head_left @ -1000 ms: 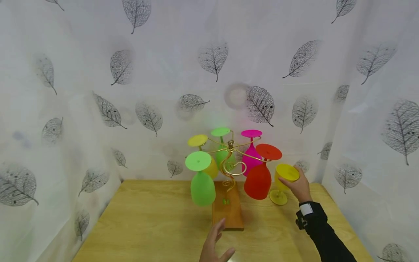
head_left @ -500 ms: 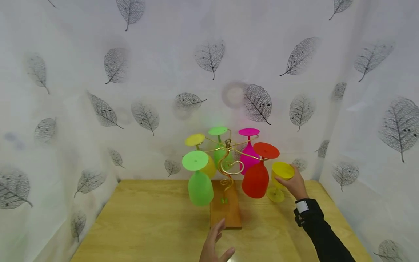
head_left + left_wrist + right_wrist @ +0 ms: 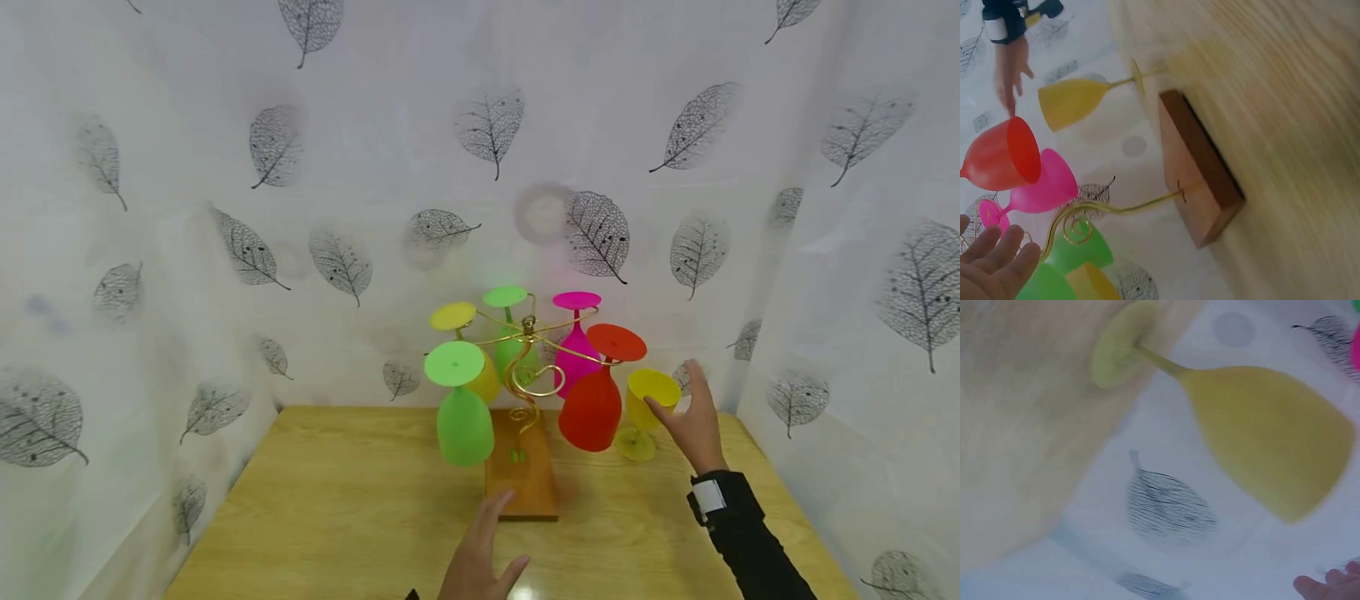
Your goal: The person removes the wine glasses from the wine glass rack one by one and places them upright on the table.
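A yellow goblet [image 3: 651, 390] stands upright on the table, right of a gold wire glass rack on a wooden base [image 3: 521, 492]. My right hand [image 3: 699, 429] is beside its bowl with thumb and fingers spread wide; in the right wrist view a gap shows between fingertips [image 3: 1310, 586] and the goblet's bowl. My left hand [image 3: 476, 554] is held in front of the base, fingers extended, holding nothing. Upside down on the rack hang a red goblet [image 3: 591, 414], a pink goblet [image 3: 576, 362], a front green goblet [image 3: 465, 429], a rear green one and another yellow one, both partly hidden.
The wooden table [image 3: 352, 492] is backed and flanked by a white curtain [image 3: 405, 100] with a leaf print. Rack arms [image 3: 573, 352] stick out over the table. The red goblet hangs close to the left of the standing yellow one.
My right hand has let go of the yellow goblet, spreading its fingers and drawing back to the right. The goblet stays standing. My left hand has shifted slightly.
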{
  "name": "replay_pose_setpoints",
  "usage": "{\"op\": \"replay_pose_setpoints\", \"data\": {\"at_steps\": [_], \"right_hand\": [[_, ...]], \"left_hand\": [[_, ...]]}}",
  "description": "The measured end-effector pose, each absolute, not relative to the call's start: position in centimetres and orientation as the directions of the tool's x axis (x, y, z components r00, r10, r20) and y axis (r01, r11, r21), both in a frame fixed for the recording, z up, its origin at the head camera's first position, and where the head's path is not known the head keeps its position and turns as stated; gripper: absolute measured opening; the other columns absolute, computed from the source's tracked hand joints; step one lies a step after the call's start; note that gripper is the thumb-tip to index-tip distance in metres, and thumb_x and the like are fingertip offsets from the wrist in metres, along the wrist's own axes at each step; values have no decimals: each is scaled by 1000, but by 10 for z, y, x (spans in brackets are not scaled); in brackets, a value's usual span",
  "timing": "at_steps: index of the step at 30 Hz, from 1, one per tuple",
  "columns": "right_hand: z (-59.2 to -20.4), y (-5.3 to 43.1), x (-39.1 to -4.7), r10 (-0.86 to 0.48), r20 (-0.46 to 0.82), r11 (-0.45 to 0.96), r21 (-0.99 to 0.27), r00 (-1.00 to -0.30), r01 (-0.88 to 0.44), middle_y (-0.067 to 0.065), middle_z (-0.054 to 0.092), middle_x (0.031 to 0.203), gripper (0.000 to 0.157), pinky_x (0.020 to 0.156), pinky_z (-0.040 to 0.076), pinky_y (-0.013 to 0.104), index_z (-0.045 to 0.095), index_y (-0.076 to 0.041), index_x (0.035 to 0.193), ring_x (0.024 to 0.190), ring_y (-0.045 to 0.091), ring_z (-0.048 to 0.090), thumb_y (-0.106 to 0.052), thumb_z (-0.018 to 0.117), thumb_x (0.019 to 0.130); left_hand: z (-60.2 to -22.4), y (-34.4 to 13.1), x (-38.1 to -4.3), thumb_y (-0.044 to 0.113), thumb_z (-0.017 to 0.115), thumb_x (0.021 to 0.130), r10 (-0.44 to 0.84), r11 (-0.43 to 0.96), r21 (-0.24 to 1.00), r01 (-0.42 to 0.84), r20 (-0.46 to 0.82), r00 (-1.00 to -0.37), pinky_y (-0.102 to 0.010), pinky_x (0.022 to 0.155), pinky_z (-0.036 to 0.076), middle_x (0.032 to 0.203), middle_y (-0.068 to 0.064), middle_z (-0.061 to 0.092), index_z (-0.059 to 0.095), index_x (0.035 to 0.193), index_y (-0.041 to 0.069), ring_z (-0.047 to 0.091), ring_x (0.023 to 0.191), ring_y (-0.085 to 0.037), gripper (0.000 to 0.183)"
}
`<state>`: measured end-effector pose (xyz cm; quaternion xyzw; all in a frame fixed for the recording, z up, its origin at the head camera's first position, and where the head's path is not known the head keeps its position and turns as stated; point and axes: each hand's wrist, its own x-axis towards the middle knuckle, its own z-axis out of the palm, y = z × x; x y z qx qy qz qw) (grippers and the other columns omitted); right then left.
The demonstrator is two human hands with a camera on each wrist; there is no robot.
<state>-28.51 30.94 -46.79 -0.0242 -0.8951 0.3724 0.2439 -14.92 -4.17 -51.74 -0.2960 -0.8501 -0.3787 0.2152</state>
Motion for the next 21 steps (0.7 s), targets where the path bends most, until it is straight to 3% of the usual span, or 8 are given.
{"op": "replay_pose_setpoints", "data": {"at_steps": [4, 6, 9, 12, 15, 17, 21], "right_hand": [[-451, 287, -266, 129, 578, 777, -564, -806, -280, 22, 31, 150, 82, 102, 31, 65, 31, -7, 146, 135, 44, 31, -16, 76, 78], [-445, 277, -257, 90, 645, 788, -512, -759, -342, 21, 41, 144, 79, 104, 35, 58, 38, -5, 141, 131, 42, 38, -10, 79, 73], [-439, 267, -247, 56, 722, 784, -460, -690, -418, 21, 53, 131, 74, 113, 34, 27, 47, -1, 133, 120, 38, 48, -2, 81, 66], [-438, 261, -237, 26, 781, 760, -421, -625, -495, 21, 60, 118, 67, 105, 26, 2, 55, 2, 124, 109, 34, 53, 4, 81, 62], [-438, 258, -227, 0, 820, 741, -384, -572, -551, 21, 63, 109, 59, 101, 27, 0, 60, 3, 116, 104, 25, 56, 4, 80, 61], [-439, 257, -222, -9, 826, 733, -378, -564, -565, 19, 65, 106, 50, 101, 29, 1, 62, 3, 113, 104, 16, 56, -2, 80, 66], [-440, 254, -215, -11, 844, 719, -366, -536, -591, 19, 67, 101, 46, 100, 32, 2, 65, 3, 107, 101, 10, 57, 1, 81, 65]], "left_hand": [[-507, -53, -162, 24, 83, 67, 402, 668, 286, 687, 638, -657, -34, 87, 55, 135, -9, 49, 41, 140, 13, 58, 113, -22, 85], [-497, -58, -171, 29, 85, 63, 424, 713, 163, 682, 674, -604, -33, 90, 53, 133, -8, 51, 48, 135, 13, 57, 114, -21, 82], [-472, -68, -188, 32, 86, 60, 465, 738, -1, 675, 725, -508, -35, 94, 50, 127, -9, 56, 56, 127, 11, 55, 114, -22, 77], [-444, -80, -211, 33, 85, 60, 506, 741, -158, 653, 770, -388, -35, 95, 48, 123, -10, 59, 59, 123, 8, 55, 113, -24, 73], [-416, -92, -235, 31, 83, 65, 547, 716, -277, 640, 793, -269, -35, 95, 47, 121, -13, 58, 58, 123, 5, 54, 111, -26, 68], [-400, -97, -248, 29, 80, 71, 575, 685, -349, 639, 797, -181, -33, 91, 48, 117, -12, 59, 59, 122, 4, 55, 106, -25, 60], [-379, -98, -259, 25, 62, 90, 603, 617, -442, 651, 797, -29, -28, 81, 51, 104, -9, 62, 62, 117, 4, 57, 92, -21, 34]]}}
